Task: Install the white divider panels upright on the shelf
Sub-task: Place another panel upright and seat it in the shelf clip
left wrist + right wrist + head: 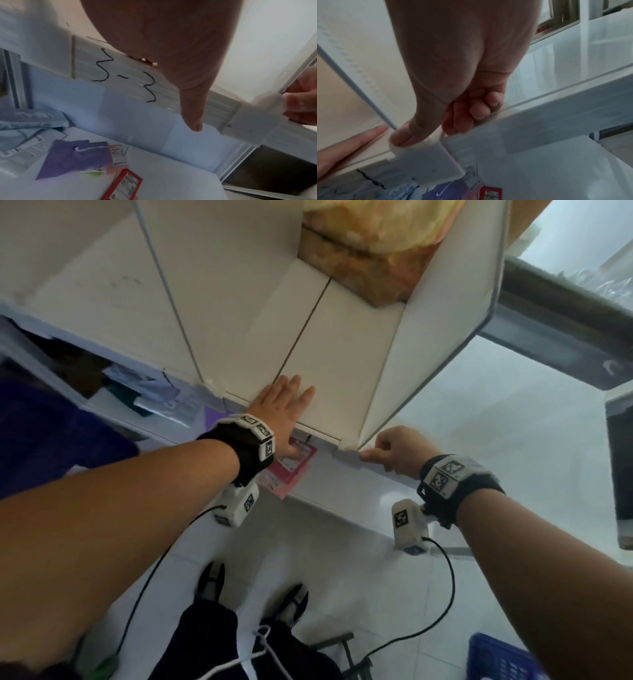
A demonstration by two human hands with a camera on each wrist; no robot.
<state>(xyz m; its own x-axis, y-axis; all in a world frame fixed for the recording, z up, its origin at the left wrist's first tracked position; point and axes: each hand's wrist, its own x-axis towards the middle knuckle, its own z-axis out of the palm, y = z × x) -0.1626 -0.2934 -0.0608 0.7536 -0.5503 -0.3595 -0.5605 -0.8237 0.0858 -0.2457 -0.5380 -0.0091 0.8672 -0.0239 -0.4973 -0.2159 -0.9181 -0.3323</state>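
Two hands at shelf (339,354) front edge: left hand (284,405) flat, fingers straight, pressing shelf top, right hand (394,450) pinching corner clip (347,455) under upright white divider panel (431,337) at right edge; seating step, next prob. needs firm push w/ panel kept vertical.

The left hand (279,405) is lying flat on the shelf (329,344), hiding the board beneath its fingers, and its thumb is dropping out of sight below the front edge in the head view. The right hand (394,451) is covering the white connector (419,151) under its thumb tip, so the joint there cannot be told. Beyond the fingers, the cardboard box (356,268) is running off the top edge.
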